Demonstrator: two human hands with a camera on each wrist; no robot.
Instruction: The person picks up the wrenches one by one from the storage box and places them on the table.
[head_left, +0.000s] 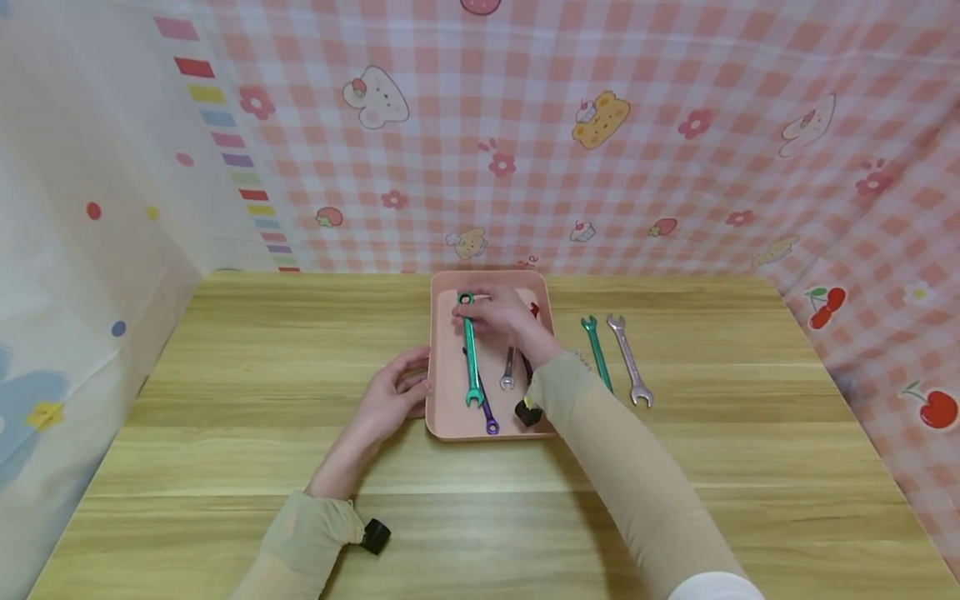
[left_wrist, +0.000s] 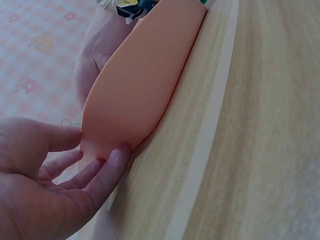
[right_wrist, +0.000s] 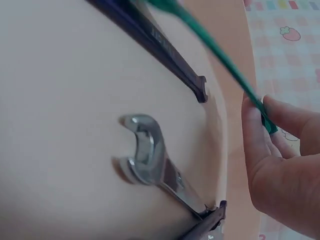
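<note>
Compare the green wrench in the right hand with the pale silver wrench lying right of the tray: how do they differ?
The green wrench is pinched by the right hand over the tray; the pale silver wrench lies on the table. The green wrench has a ring at its far end; the pale silver wrench has an open end there. Both have an open end toward the person.

Nothing we can properly read, tbh: blurry stamped characters (right_wrist: 163, 42) on the purple wrench (right_wrist: 145, 36), tiny red lettering (head_left: 529, 262) on the checked cloth (head_left: 450, 175).
</note>
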